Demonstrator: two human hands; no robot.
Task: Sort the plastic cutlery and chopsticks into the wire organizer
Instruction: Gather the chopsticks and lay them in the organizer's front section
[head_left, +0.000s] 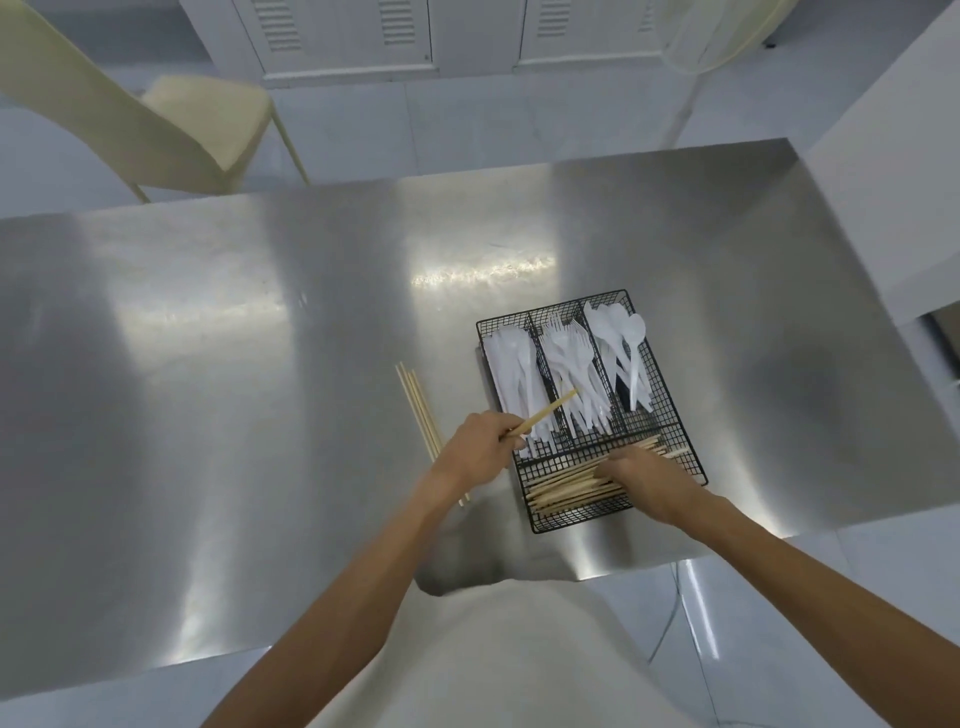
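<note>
One black wire organizer (670, 415) sat on the steel table (234, 364), split into four compartments: three long ones side by side and one crosswise along its near end. The left long one held white plastic knives (511, 374), the middle one forks (569, 364), the right one spoons (623, 338). Each pile overlapped too much for a sure count. The crosswise compartment held a chopstick bundle (566, 488), also too many to count.

Just left of the organizer, about four loose chopsticks (418, 405) lay together on the steel, their near ends hidden under the left forearm.

The organizer's near end was close to the table's near edge. The steel top stretched wide to the organizer's left and beyond its far end. One cream chair (171, 119) stood past the far edge, well apart from the organizer.

The left hand (480, 444), at the organizer's near left corner, pinched the held chopstick (548, 413) between thumb and fingertips, its free end slanting over the knives toward the forks. The right hand (641, 478) rested on the bundle, fingers bent down onto it. Whether they curled round any sticks could not be told.
</note>
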